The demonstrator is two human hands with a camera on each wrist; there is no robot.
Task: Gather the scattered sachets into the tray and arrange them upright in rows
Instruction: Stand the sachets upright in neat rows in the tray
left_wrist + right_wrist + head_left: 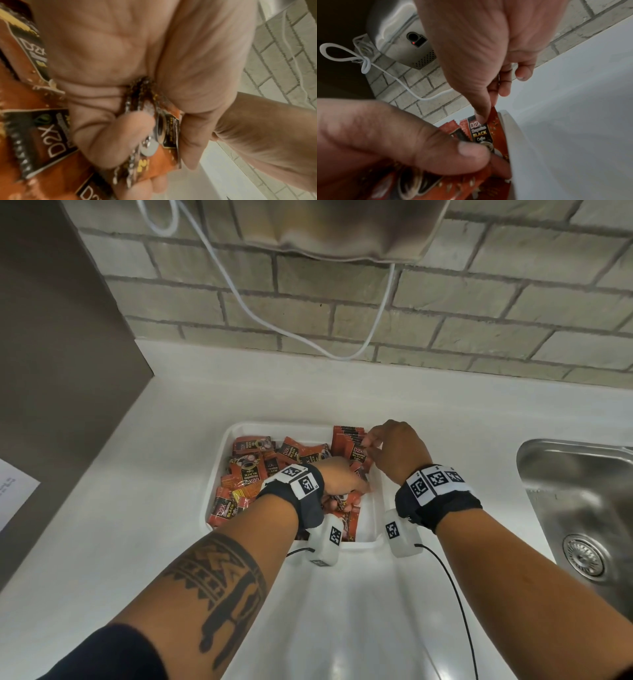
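So the shallow white plastic tray [219, 470] sits mid-frame in the head view on the white desk [144, 508], and it's full of orange-red foil coffee sachets [245, 470]. Most of them lie flat in a loose heap across the left and middle of the tray. In the tray's upper right corner there's a row of upright sachets [347, 436] packed face to face against the far wall.

The left hand [342, 479] is down in the tray near its lower right, fingers curled round a small bunch of sachets [154, 146]; the left wrist view shows several serrated foil edges squeezed between palm and thumb. The right hand [399, 450] is just beside the upright row, thumb and fingers pinching the top edge of the front sachet [489, 129], which stands close to the tray's right wall.

Writing I can read: "D2X", "BLACK" and "Coffee" on the packets; the smaller line under D2X is too blurry.

Right edge of the head view has a stainless steel sink [582, 508], and a looping white cable [239, 302] hangs over the grey brick wall [479, 302] at the top.
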